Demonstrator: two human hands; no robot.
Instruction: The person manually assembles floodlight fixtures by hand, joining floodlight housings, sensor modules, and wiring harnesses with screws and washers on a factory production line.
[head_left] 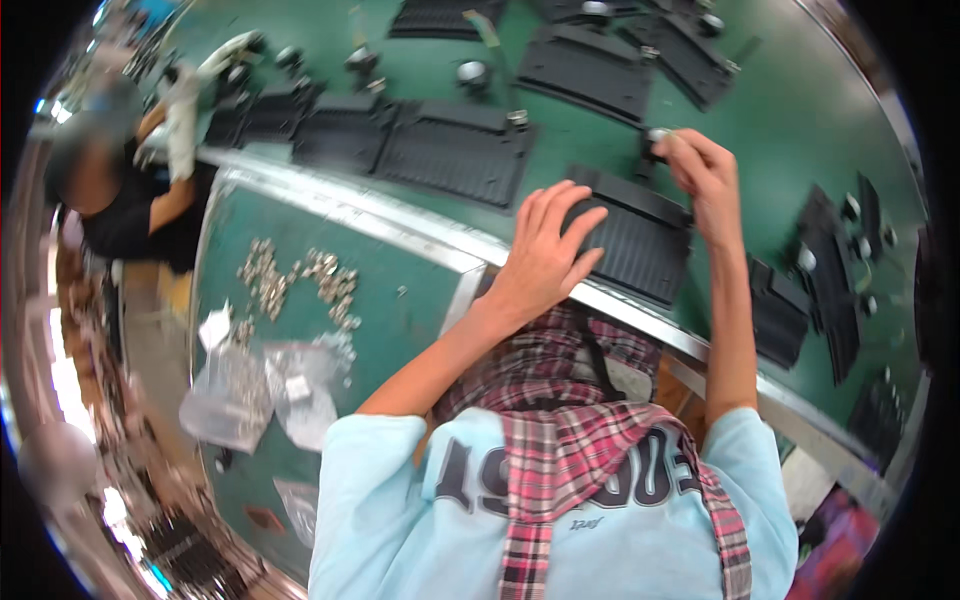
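Note:
In front of me, at the metal edge of the green bench, lies a black ribbed plastic panel [640,245]. My left hand [545,240] rests on its left end, fingers spread and slightly bent. Just beyond the panel's far edge, my right hand [706,175] is closed in a pinch at a round silver-topped part [657,136]. A dark stem [646,165] runs from that part down toward the panel. The right fingertips partly cover it, so I cannot tell whether it is fixed to the panel.
Similar black panels [455,150] with round silver parts and wires lie along the bench left, beyond and right [830,270]. On a lower green table at left are small metal pieces [265,280] and clear plastic bags [230,395]. Another person [120,190] works at far left.

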